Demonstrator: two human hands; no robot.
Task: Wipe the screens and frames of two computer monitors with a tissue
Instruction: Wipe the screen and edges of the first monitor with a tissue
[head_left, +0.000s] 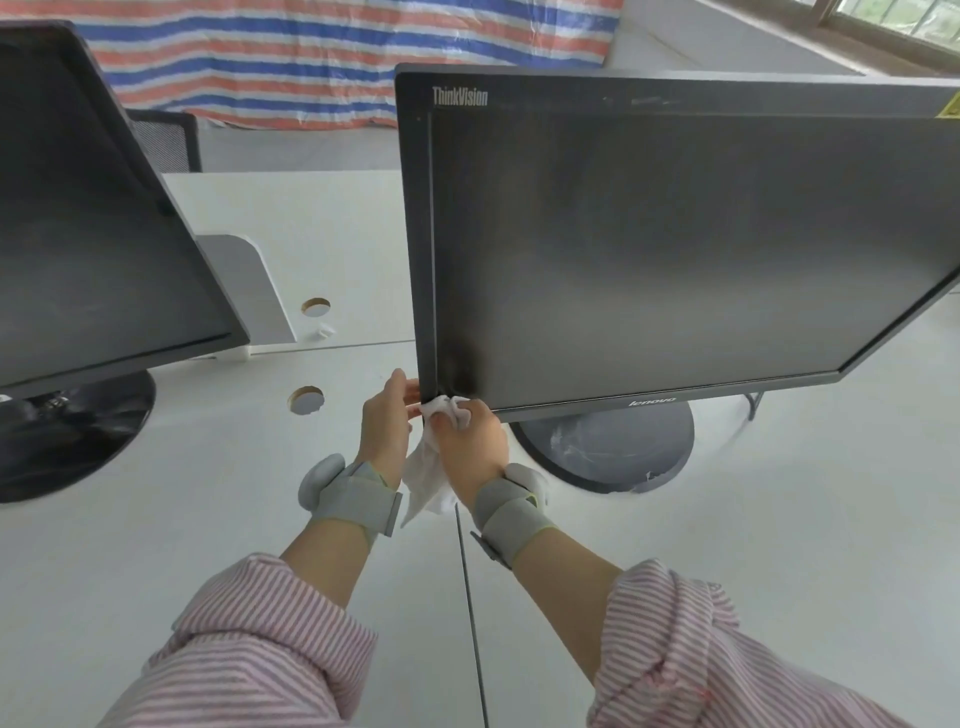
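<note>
A black Lenovo monitor (675, 249) stands at the right on a round grey base (613, 447), its screen dark and smudged. My right hand (470, 434) is closed on a white tissue (428, 467) and presses it against the monitor's bottom left corner. The rest of the tissue hangs down between my wrists. My left hand (387, 426) holds the lower left edge of the same monitor's frame, fingers touching the corner. A second black monitor (88, 228) stands at the left on its own round base (67, 431), untouched.
Both monitors stand on a white desk (234, 493) with two round cable holes (306, 400) between them. A seam runs down the desk toward me. A striped tarp (311, 57) hangs behind, and a black chair back (171, 140) shows at the far side.
</note>
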